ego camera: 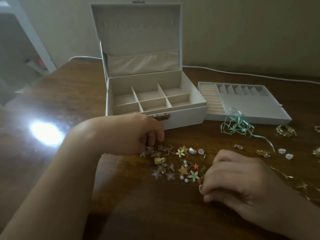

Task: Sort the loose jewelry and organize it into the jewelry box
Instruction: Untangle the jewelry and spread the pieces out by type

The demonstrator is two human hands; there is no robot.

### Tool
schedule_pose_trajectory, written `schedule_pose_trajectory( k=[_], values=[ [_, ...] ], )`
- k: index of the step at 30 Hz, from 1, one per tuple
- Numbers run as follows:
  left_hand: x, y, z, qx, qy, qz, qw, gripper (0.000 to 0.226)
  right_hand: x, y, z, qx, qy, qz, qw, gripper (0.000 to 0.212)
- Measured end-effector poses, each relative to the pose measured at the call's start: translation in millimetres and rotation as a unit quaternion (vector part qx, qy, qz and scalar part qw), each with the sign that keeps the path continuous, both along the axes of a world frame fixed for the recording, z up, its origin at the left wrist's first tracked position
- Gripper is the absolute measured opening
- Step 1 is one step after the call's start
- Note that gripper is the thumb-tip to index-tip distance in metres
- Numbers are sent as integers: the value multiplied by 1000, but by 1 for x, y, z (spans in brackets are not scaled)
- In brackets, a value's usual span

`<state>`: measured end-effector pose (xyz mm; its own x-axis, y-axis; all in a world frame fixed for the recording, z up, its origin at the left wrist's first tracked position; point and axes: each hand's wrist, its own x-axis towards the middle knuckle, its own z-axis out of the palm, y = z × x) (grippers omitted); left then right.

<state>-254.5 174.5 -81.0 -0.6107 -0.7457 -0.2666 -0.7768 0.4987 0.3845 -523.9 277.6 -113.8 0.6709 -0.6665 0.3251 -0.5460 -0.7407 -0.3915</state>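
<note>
Fingers (152, 135) of the left hand (131, 134) curl down into the loose jewelry (180, 163) on the surface (72, 101), while the right hand (237, 179) pinches a small ring (200, 188). Behind the pile, the jewelry box (181, 116) stands open, compartments bare, its tray (245, 103) just beside.

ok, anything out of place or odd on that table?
One thing: a tangled mint ribbon lies among the jewelry, draped over the front edge of the removed tray, which sits on the table beside the open jewelry box. Its compartments look empty. Otherwise just loose earrings scattered between both hands.
</note>
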Motion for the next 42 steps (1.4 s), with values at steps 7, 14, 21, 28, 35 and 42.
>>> schedule_pose_trajectory(
  k=[7,14,21,28,35,42],
  values=[
    [-10,4,2,-69,-5,-17,997,37,4,0,-11,-16,3,5,1000,2],
    [-58,17,-20,-243,105,-95,960,27,-4,-4,3,-13,-137,-77,987,9],
    [-62,13,-31,-256,131,-109,951,11,-11,-9,-3,-57,-104,-199,973,7],
    [-62,10,-34,-234,145,-102,956,9,-9,-5,-4,-17,-103,-228,968,22],
    [-65,10,-32,-175,171,-50,968,19,-5,-8,-8,-16,-92,-253,963,30],
    [-74,14,-41,-217,139,-86,962,25,-6,-7,-4,-11,-70,-273,960,28]
  ],
)
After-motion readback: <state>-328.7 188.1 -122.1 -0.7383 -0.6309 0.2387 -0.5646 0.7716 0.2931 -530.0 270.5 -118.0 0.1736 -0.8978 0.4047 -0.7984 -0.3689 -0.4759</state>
